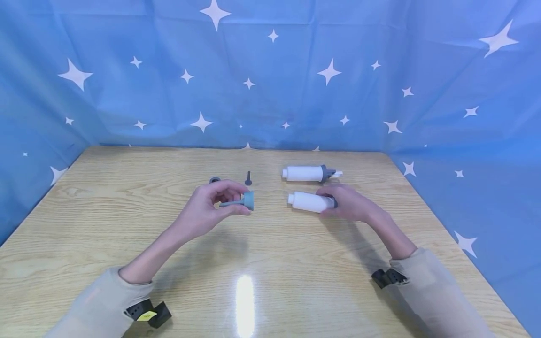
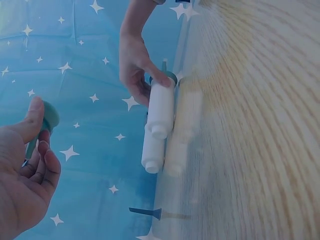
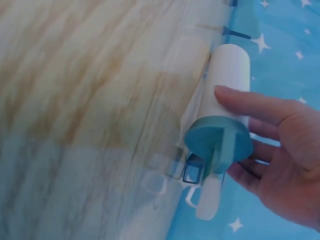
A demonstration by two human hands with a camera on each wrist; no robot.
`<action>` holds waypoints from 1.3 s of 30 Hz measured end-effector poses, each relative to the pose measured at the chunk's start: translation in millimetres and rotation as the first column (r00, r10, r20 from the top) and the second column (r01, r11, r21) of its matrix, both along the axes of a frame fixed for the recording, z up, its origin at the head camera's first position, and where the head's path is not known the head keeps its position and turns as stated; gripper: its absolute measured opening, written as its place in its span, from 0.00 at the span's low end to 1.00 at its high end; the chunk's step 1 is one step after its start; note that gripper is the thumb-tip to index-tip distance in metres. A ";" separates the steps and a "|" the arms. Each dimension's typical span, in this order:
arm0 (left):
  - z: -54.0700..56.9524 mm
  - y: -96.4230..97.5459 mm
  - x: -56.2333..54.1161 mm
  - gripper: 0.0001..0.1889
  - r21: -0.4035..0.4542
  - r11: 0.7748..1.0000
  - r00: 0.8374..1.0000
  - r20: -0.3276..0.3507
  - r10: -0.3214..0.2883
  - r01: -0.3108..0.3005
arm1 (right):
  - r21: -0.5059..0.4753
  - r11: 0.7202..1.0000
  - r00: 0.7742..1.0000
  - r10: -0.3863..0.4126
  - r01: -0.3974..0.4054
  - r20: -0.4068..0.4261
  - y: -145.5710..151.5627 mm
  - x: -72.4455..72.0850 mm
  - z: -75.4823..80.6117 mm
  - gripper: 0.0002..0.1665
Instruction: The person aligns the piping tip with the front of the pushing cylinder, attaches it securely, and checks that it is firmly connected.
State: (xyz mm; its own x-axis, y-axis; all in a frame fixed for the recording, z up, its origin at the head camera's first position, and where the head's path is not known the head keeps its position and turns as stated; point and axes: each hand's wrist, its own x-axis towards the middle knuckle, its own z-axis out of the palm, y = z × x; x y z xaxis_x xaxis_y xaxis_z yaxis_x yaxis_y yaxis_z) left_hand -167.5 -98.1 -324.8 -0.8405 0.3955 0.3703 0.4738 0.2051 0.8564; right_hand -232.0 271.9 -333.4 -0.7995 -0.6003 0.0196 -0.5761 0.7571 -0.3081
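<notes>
My left hand (image 1: 202,206) pinches a teal round cap with a thin stem (image 1: 249,200) between thumb and fingers, above the table. Its stem points back toward the palm. My right hand (image 1: 347,202) grips a white cylinder with a teal flange (image 1: 310,201) near its flanged end. In the right wrist view, a teal fin and a white tab (image 3: 209,197) stick out beyond that flange. The cylinder's narrow white nozzle end faces left, toward the cap. Behind it lies a similar white cylinder with a dark flange (image 1: 303,173).
On the wooden table (image 1: 279,263), a small dark stemmed piece (image 1: 248,179) stands beyond the left hand. A dark round piece (image 1: 214,180) is partly hidden behind that hand. A blue star-patterned curtain (image 1: 270,94) hangs along the back and sides.
</notes>
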 end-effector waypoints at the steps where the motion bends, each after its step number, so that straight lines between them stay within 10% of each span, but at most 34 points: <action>1: -0.4 0.0 -0.4 0.16 0.002 1.000 1.000 0.002 0.001 -0.001 | -0.006 1.000 1.000 0.000 0.000 -0.010 0.2 -0.1 -0.6 0.22; 24: -4.0 -2.5 -3.9 0.17 0.002 0.999 0.999 -0.007 0.052 -0.052 | -0.367 0.924 0.986 0.052 -0.107 -0.157 -14.2 23.1 21.2 0.30; 39: -5.4 -2.1 -4.6 0.18 0.014 0.999 0.999 -0.024 0.049 -0.049 | -0.317 0.897 0.922 0.202 -0.309 -0.329 -38.6 38.2 34.5 0.32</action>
